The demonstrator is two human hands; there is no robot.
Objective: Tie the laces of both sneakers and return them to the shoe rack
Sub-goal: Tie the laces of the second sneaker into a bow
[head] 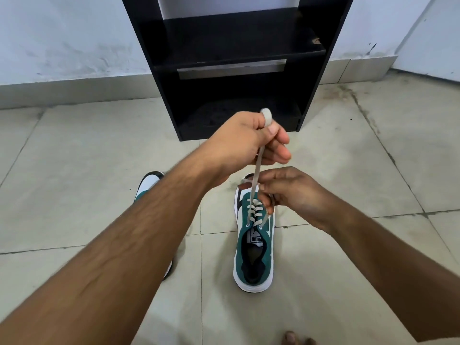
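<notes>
A green and white sneaker (254,255) stands on the tiled floor, toe pointing away from me. My left hand (246,143) is raised above its toe and pinches a loop of the pale lace (256,175), pulled taut upward. My right hand (288,190) hovers over the laced part and grips the other lace end low by the eyelets. The second sneaker (149,185) lies to the left, mostly hidden behind my left forearm. The black shoe rack (234,43) stands just beyond, against the wall, its shelves bare.
Pale floor tiles spread all around the shoes. A whitish wall with a skirting runs behind the rack. Toes of a bare foot (296,338) show at the bottom edge.
</notes>
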